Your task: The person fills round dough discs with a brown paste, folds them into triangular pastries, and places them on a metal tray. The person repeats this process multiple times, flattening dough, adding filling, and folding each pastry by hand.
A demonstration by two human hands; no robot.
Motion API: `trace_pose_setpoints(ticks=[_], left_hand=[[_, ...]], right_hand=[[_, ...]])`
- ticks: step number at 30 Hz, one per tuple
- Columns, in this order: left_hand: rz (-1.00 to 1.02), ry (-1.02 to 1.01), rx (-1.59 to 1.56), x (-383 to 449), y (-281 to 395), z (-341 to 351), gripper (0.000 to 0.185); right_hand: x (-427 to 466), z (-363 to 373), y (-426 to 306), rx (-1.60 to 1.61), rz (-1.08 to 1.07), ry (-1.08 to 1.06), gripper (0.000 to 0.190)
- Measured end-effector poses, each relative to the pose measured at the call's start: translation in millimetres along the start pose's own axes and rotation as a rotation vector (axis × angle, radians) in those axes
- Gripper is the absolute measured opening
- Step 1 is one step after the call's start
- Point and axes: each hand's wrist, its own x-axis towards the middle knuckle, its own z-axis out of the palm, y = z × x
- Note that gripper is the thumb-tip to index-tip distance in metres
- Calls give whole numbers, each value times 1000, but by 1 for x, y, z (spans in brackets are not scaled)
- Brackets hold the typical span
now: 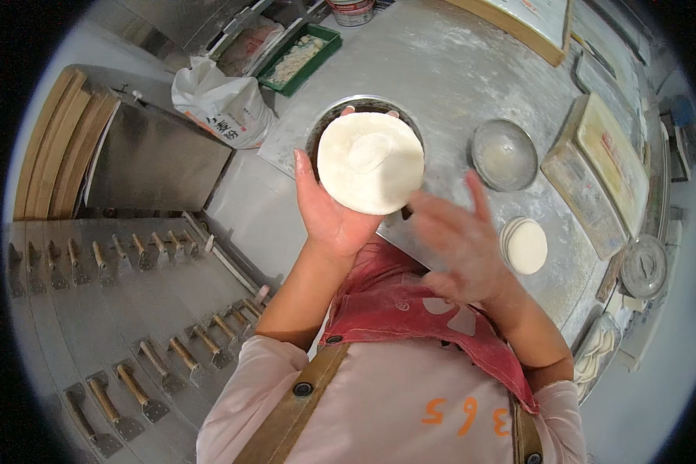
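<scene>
A round, flat disc of pale dough (pixel 371 168) rests on my left hand (pixel 339 223), whose palm faces up with the fingertips showing past the far edge. Its middle bears a faint raised swirl. Beneath the hand is a round metal bowl (pixel 377 102), mostly hidden by the dough. Blurred by motion, my right hand (pixel 461 243) hovers just right of the disc with its fingers spread and nothing in it. A short stack of smaller dough rounds (pixel 528 246) sits on the metal worktop (pixel 441 75) beyond my right hand.
A smaller metal bowl (pixel 504 155) stands to the right, before a lidded plastic box (pixel 591 174). At the back left are a green tray (pixel 330 42) of dough bits and a white flour sack (pixel 223 104). Handled metal drawers or covers (pixel 110 307) lie left of me.
</scene>
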Motion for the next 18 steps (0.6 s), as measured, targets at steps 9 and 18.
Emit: trace_pose_setpoints(ticks=[9,18], left_hand=[[123,55,-40,-22,49,-28,73],[171,135,0,-38,77,-54,72]], right_hand=[[-27,27,41,91,581,-90,61],[14,53,27,-65,316,-124,64]])
